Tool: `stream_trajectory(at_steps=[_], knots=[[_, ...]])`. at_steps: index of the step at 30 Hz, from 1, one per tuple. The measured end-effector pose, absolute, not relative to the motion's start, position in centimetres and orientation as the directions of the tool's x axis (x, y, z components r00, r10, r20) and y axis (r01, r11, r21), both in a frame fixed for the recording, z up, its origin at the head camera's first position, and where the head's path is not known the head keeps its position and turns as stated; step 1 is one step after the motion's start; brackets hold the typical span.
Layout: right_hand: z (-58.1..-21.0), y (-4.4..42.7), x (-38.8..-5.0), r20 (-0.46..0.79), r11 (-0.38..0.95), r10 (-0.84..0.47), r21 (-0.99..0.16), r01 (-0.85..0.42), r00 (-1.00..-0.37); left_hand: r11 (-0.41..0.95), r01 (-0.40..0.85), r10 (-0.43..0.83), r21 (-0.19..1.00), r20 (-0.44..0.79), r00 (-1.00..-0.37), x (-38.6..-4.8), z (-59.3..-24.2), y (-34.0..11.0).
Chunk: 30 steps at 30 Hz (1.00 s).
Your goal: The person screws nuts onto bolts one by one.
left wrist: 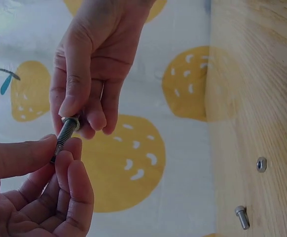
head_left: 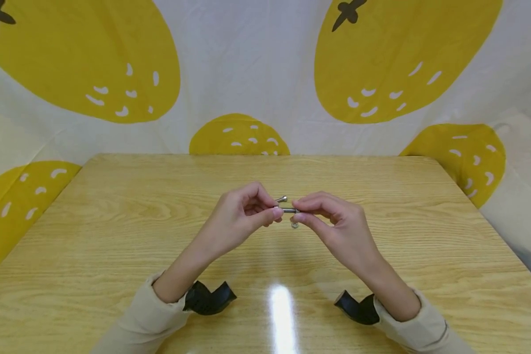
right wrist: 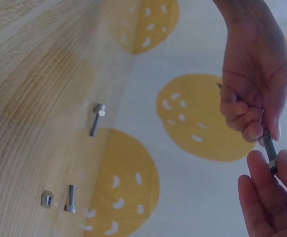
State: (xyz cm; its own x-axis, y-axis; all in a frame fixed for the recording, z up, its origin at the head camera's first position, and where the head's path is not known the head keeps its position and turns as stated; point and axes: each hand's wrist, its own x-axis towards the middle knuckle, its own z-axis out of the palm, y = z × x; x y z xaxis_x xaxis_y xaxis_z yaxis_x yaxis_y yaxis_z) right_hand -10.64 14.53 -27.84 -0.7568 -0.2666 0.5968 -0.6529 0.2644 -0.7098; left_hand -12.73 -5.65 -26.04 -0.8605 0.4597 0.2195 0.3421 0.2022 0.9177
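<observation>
A metal bolt [head_left: 288, 210] lies level between the two hands, just above the tabletop. My left hand [head_left: 236, 219] pinches one end between thumb and fingers; its threads show in the left wrist view. On the bolt's other end sits a nut [left wrist: 70, 122], gripped by the thumb and fingertips of my right hand [head_left: 336, 221]. Another bolt [head_left: 283, 199] shows just behind the hands, and a loose nut [head_left: 295, 225] below the right fingertips. The right wrist view shows a loose nut [right wrist: 47, 198] beside a short bolt [right wrist: 70, 198], with another bolt [right wrist: 97, 121] farther up.
The wooden table [head_left: 137, 211] extends around both hands. A white cloth [head_left: 243, 64] with yellow fruit shapes hangs behind its far edge. Black curved mounts stick out at the left wrist [head_left: 210, 299] and the right wrist [head_left: 357, 307].
</observation>
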Motion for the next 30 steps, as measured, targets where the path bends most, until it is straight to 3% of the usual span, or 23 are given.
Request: stream_trajectory(at_steps=[6, 17, 24, 30], knots=[[-27.81, 14.64, -10.55, 0.520, 0.290, -0.302, -0.748, -0.597, -0.799, 0.225, 0.361, 0.462, 0.905, 0.226, -0.857, -12.54, -25.89, -5.61], [-27.84, 14.53, -10.41, 0.390, 0.184, -0.283, -0.875, -0.448, -0.876, 0.243, 0.424, 0.458, 0.873, 0.282, -0.843, -12.41, -25.95, -5.35], [-27.35, 15.05, -10.32, 0.315, 0.090, -0.340, -0.927, -0.364, -0.886, 0.264, 0.410, 0.428, 0.873, 0.275, -0.861, -12.51, -25.54, -5.70], [-27.33, 14.98, -10.19, 0.311, 0.087, -0.329, -0.930, -0.356, -0.892, 0.242, 0.385, 0.439, 0.891, 0.254, -0.862, -12.42, -25.48, -5.74]])
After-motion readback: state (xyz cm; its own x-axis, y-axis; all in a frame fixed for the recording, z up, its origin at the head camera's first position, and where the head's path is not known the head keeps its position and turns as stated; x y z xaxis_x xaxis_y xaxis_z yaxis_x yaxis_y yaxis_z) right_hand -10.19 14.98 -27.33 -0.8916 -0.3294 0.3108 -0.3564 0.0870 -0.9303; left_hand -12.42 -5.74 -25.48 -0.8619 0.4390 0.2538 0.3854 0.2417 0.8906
